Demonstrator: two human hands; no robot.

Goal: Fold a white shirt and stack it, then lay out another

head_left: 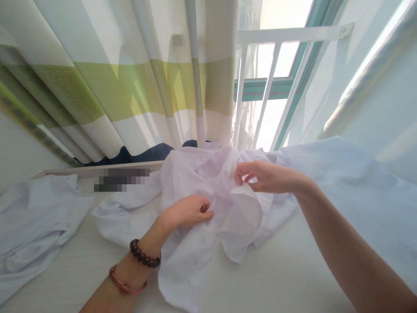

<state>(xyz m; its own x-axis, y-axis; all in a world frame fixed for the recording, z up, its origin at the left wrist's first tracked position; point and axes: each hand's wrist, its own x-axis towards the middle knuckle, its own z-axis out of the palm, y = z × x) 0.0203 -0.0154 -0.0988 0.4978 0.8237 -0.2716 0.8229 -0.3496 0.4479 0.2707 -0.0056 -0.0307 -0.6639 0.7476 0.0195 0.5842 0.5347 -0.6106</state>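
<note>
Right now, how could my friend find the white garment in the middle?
Below the green-banded curtain is a pale surface. Between the far-left garment and the far-right cloth lies the crumpled white garment. Only this one has the left hand and the right hand on it.

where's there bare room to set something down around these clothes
Bare patches of the white surface show between the rumpled garment and right forearm, and between the far-left garment and left forearm. It's crowded mid-view, where the left hand and right hand are on the rumpled garment, and at right, under the bluish-white cloth.
</note>
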